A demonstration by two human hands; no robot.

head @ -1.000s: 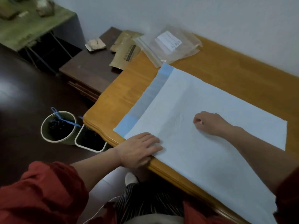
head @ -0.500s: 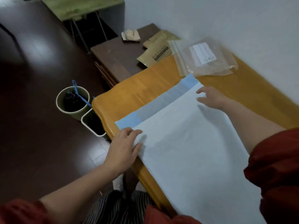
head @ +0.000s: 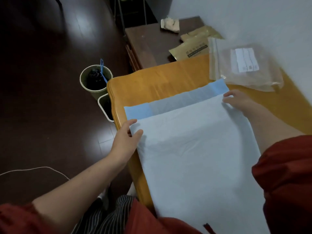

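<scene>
A large pale blue sheet (head: 194,149) with a darker blue band (head: 175,102) along its far edge lies spread on the orange wooden table (head: 160,81). My left hand (head: 125,141) pinches the near-left corner of the sheet's upper layer between thumb and fingers, at the table's left edge. My right hand (head: 236,100) pinches the far-right corner of that same layer, just below the blue band. The layer's edge runs straight between the two hands.
A clear zip bag with a white label (head: 243,65) lies beyond the sheet. Brown packets (head: 194,48) rest on a dark side table (head: 148,41). Two bins (head: 95,80) stand on the dark floor left of the table. A white cable (head: 33,170) crosses the floor.
Both hands left the sheet's middle and near edge and went to the upper layer's two corners, where they now pinch it. The camera swung left.
</scene>
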